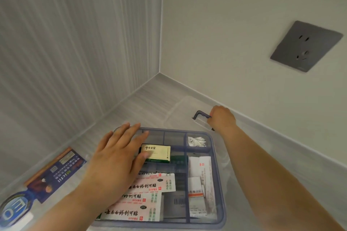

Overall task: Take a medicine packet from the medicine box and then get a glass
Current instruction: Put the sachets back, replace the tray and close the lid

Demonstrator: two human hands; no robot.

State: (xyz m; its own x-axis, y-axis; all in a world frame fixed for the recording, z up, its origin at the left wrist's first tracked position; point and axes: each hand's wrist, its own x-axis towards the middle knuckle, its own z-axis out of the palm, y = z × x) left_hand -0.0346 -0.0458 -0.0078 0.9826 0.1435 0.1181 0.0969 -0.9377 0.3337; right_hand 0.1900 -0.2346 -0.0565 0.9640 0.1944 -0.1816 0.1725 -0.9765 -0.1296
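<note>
A blue translucent medicine box (217, 180) with compartments stands open on the grey counter. It holds a cream and green medicine packet (159, 153), white plaster boxes with red writing (150, 185), folded leaflets (200, 178) and a small sachet (196, 140). My left hand (120, 155) is spread flat over the box's left side, its thumb touching the cream packet. My right hand (222, 118) grips the dark handle (201, 113) of the clear lid (180, 112), which lies behind the box. No glass is in view.
A dark blue printed card (58, 172) and a round blue label (13, 208) lie on the counter at the left. Two walls meet in a corner behind the box. A grey wall socket (306, 46) sits on the right wall.
</note>
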